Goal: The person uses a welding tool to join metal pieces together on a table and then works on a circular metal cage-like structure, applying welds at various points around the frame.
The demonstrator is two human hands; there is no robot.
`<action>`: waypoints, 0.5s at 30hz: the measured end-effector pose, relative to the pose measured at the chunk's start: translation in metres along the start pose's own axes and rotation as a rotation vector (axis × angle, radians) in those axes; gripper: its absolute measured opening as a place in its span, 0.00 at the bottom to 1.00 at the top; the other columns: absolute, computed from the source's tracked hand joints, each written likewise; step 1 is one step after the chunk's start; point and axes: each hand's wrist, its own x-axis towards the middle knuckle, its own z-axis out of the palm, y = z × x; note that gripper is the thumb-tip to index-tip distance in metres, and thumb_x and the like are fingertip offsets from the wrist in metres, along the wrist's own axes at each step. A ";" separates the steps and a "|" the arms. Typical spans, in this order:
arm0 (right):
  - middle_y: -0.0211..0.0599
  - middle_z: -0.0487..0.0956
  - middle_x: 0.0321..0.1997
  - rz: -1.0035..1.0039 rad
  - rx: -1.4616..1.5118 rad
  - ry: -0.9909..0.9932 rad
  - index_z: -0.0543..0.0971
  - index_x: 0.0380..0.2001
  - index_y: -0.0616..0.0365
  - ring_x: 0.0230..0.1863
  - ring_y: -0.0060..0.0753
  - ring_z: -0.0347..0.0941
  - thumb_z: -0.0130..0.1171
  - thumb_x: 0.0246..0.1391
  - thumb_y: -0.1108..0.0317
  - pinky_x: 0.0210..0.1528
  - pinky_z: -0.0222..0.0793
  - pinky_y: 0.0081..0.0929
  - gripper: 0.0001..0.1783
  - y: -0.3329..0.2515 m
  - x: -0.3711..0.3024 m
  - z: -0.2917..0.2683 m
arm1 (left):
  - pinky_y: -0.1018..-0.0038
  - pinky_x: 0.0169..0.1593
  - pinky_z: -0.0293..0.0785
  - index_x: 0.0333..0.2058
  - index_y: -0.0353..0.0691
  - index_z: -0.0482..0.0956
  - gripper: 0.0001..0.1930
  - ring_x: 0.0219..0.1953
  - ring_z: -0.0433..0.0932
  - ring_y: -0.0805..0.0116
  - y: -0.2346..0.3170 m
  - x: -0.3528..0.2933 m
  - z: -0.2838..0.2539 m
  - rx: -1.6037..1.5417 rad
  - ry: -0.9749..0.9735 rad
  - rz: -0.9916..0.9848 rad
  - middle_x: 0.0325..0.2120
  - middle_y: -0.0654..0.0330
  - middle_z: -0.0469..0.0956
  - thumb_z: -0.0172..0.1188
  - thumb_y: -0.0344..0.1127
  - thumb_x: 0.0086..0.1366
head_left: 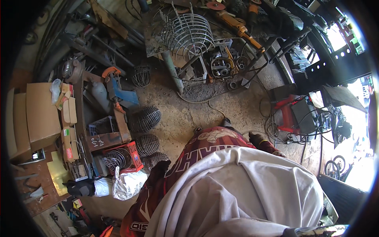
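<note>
My left hand [159, 170], in a dark glove, hangs beside my red patterned sleeve, close to several round wire cages [148, 144] on the floor. Its fingers blend into shadow, so their pose is unclear. On the other side, my right hand [257, 139], also dark-gloved, is held low in front of my body, above the concrete floor [233, 108]. I cannot make out whether its fingers are curled, and no object shows in it. A pale cloth [237, 185] drapes over my front and hides much of my body.
Ahead, a metal workbench [154, 44] carries a large wire cage [191, 33] and an orange angle grinder [235, 23]. Cables run across the floor to a red machine [285, 114] at right. Left are a red crate [136, 156], a white sack [127, 185] and cardboard boxes [42, 114].
</note>
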 end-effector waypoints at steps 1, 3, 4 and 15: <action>0.38 0.80 0.29 -0.100 -0.183 -0.015 0.73 0.43 0.56 0.27 0.41 0.78 0.61 0.51 0.47 0.31 0.73 0.44 0.26 -0.001 -0.001 -0.002 | 0.63 0.47 0.74 0.53 0.39 0.75 0.27 0.40 0.80 0.59 -0.008 0.001 -0.001 0.055 -0.001 0.034 0.42 0.47 0.80 0.49 0.54 0.67; 0.38 0.79 0.28 -0.313 -0.482 -0.016 0.73 0.40 0.57 0.27 0.39 0.78 0.62 0.51 0.50 0.29 0.73 0.43 0.23 -0.012 -0.002 -0.005 | 0.63 0.47 0.74 0.53 0.39 0.75 0.26 0.39 0.79 0.59 -0.025 0.009 -0.006 0.202 0.018 0.126 0.42 0.47 0.80 0.49 0.52 0.67; 0.38 0.79 0.27 -0.414 -0.590 0.012 0.73 0.38 0.57 0.27 0.37 0.78 0.62 0.52 0.51 0.28 0.73 0.42 0.21 -0.019 -0.005 -0.006 | 0.63 0.46 0.74 0.54 0.39 0.74 0.25 0.38 0.79 0.59 -0.028 0.015 -0.011 0.298 0.025 0.190 0.42 0.47 0.80 0.50 0.51 0.67; 0.29 0.73 0.25 -0.107 0.640 0.092 0.76 0.46 0.55 0.21 0.27 0.70 0.62 0.57 0.51 0.20 0.66 0.28 0.22 -0.135 -0.012 -0.004 | 0.67 0.44 0.73 0.47 0.37 0.79 0.23 0.34 0.78 0.63 0.079 0.056 -0.034 -0.719 0.137 -0.075 0.35 0.56 0.81 0.57 0.51 0.62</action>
